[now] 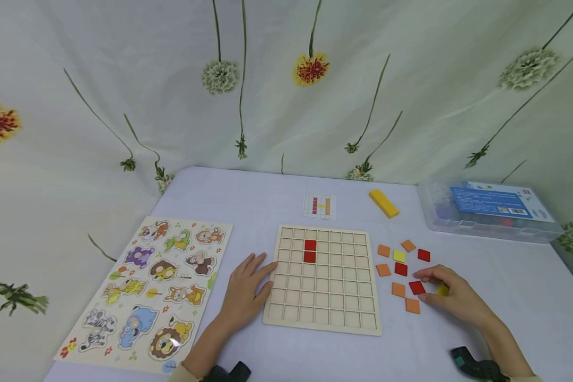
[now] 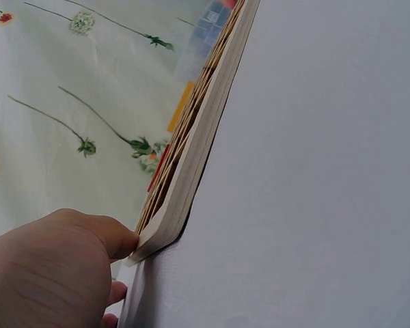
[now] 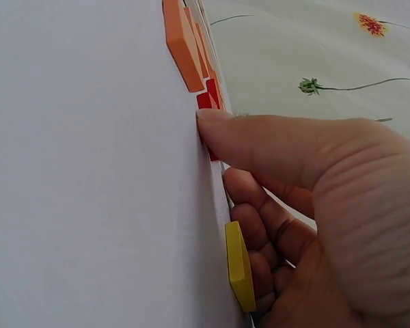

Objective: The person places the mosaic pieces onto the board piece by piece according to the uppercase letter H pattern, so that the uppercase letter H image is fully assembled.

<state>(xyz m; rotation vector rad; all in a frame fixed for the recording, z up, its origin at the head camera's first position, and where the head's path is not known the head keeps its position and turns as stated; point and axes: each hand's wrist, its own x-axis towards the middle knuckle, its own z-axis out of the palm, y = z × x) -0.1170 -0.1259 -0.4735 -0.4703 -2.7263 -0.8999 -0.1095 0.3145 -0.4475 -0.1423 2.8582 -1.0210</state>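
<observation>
A light wooden grid board (image 1: 322,324) lies in the middle of the table, with two red square tiles (image 1: 310,251) set one below the other in its upper part. My left hand (image 1: 246,292) rests at the board's left edge, fingers spread, index finger and thumb touching the rim. On the right, my right hand (image 1: 458,297) reaches over a loose red tile (image 1: 417,287). The thumb (image 3: 222,126) is right at that tile, while the index fingertip stands a little apart from it in the head view. A yellow tile (image 3: 238,266) lies beneath the other fingers.
Several orange tiles (image 1: 383,270), more red ones (image 1: 401,269) and a yellow tile (image 1: 399,256) lie right of the board. Behind it are a small pattern card (image 1: 319,207) and a yellow bar (image 1: 384,203). A clear plastic box (image 1: 492,225) stands back right; an animal picture board (image 1: 143,297) lies left.
</observation>
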